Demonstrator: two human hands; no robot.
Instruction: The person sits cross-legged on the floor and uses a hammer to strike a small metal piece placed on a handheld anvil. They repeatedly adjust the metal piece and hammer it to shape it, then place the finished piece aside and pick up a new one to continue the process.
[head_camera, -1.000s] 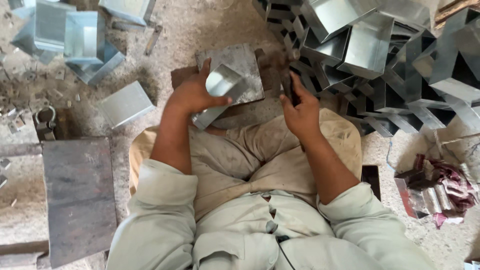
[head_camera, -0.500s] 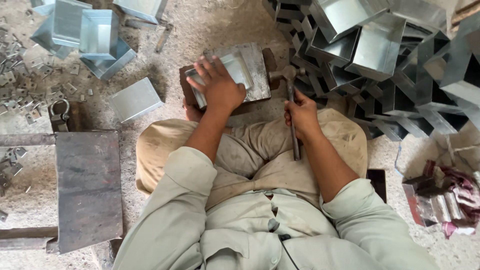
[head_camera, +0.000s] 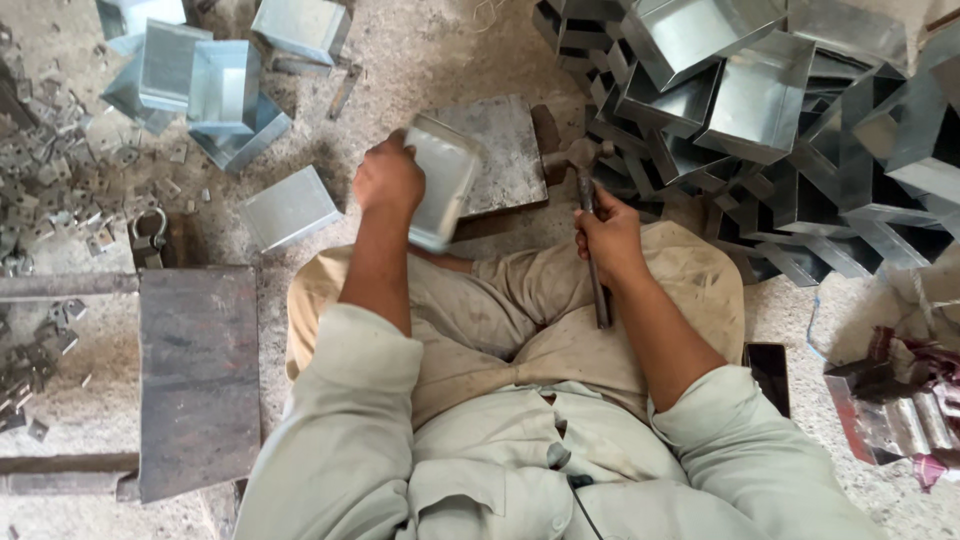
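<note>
Left hand: left hand (head_camera: 388, 178) is clenched around the edge of a small sheet-metal box (head_camera: 440, 180), fingers wrapped over its left rim, knuckles toward the camera.
Box: sheet-metal box is lifted and tilted, its open side turned toward the person; it sits at 3 o'clock of the left hand and touches it, overlapping the left part of the flat metal block (head_camera: 495, 150).
Right hand: right hand (head_camera: 610, 238) is closed tight on the handle of a hammer (head_camera: 588, 215), thumb along the shaft.
Hammer: its head lies at 12 o'clock of the right hand, just beside the right edge of the flat metal block; the handle's free end runs out at 6 o'clock over the person's lap.
Block: flat metal block lies on the sandy floor (head_camera: 420, 60) between the two hands, at 12 o'clock of the lap.
Box to hammer: box is at 9 o'clock of the hammer head, near it but apart.
Pile: heap of finished boxes (head_camera: 760, 100) fills the floor at 1 to 3 o'clock of the right hand.
Loose boxes: a few more boxes (head_camera: 210, 85) lie at 10 o'clock of the left hand, and a single one (head_camera: 290, 208) at 8 o'clock of it.
Plate: dark steel plate (head_camera: 198, 375) lies at 7 o'clock of the left hand, beside the left sleeve.
Scraps: small metal bits (head_camera: 50, 180) are scattered at 9 o'clock, well apart from both hands.
</note>
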